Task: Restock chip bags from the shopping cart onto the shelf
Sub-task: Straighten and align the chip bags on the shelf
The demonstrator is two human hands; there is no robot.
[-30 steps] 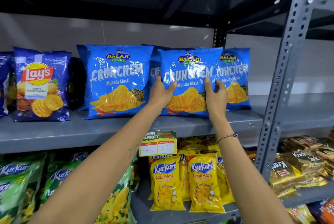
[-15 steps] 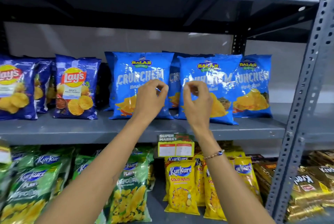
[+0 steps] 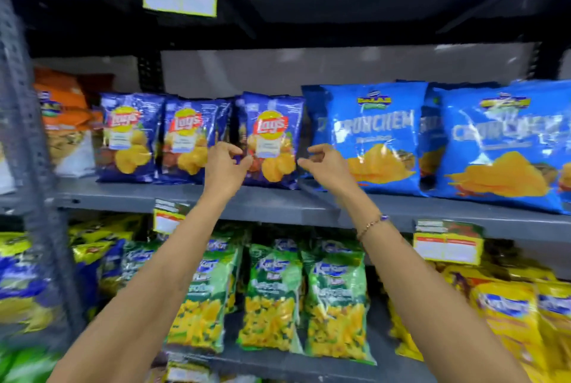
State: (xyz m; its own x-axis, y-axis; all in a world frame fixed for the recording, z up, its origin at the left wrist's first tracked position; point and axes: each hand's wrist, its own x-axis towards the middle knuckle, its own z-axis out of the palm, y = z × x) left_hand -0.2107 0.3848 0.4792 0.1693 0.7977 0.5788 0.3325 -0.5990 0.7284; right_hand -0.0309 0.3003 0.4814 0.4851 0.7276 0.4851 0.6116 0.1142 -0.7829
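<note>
Left hand (image 3: pixel 227 163) and right hand (image 3: pixel 327 163) both empty, fingers loosely curled, flanking the dark blue chip bag (image 3: pixel 272 138) upright on the shelf (image 3: pixel 185 197). Probably light, puffy, crinkly, slippery film; best taken gently by both side edges, never squeezed.

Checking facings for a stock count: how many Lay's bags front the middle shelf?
3, side by side left of the light blue Crunchem bags: left Lay's bag, middle Lay's bag, right Lay's bag between the two hands. More may sit hidden behind them.
</note>
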